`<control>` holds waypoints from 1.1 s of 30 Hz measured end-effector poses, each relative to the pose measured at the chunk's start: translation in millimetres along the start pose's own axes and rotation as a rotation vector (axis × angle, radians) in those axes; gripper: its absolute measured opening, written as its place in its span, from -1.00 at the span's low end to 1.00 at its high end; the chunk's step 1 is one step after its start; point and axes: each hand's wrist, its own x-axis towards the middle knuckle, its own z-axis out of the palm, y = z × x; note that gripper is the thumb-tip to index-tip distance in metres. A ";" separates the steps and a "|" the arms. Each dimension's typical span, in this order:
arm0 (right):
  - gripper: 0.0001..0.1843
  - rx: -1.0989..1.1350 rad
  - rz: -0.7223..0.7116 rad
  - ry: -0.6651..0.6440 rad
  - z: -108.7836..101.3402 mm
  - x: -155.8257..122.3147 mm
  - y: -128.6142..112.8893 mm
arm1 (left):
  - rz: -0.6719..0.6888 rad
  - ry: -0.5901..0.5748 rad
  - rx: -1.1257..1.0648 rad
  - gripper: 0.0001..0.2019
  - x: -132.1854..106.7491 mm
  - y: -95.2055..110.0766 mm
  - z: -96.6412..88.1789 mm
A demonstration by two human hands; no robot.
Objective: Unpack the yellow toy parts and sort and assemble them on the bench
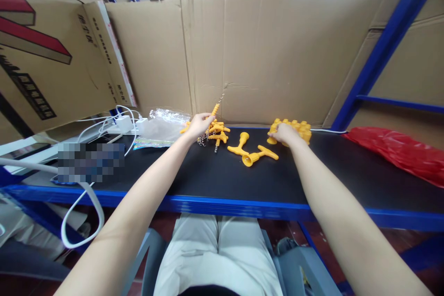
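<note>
My left hand (201,125) is closed on a yellow corkscrew (215,109), whose metal spiral points up and to the right. Below and beside it lies a pile of yellow T-handled corkscrews (219,137) with bare metal spirals. Over on the right, my right hand (285,134) pinches a yellow cup-shaped piece (271,140) at the left edge of a block of similar yellow pieces (302,130). Its fingertips are partly hidden. Between the hands lie two yellow T-handled pieces with flared cups, one (240,146) behind the other (259,155).
A clear plastic bag (163,128) lies left of the pile, near white cables and plugs (124,124). A blurred-out dark object (92,162) is at the left. Red plastic (395,150) lies right. Cardboard (270,55) walls the back; the blue shelf edge (236,206) runs in front.
</note>
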 end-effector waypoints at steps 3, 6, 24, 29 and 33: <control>-0.53 -0.063 -0.024 -0.014 -0.8 8.3 -0.8 | 0.001 0.053 0.044 -0.70 8.5 2.8 3.0; -0.54 -0.123 -0.031 -0.019 -6.9 11.0 -6.2 | -0.037 0.117 0.072 -0.73 18.5 -5.5 9.2; -0.55 0.057 0.054 0.059 -4.8 -11.5 -5.9 | 0.289 0.193 0.491 -0.63 14.4 -51.5 6.8; -0.61 -0.009 0.018 0.096 -15.4 -21.5 -15.3 | 0.272 0.089 0.585 -0.47 17.3 -62.4 11.1; -0.59 -0.034 -0.073 0.165 -23.4 -28.9 -28.4 | 0.178 0.047 0.612 -0.43 18.1 -69.7 15.0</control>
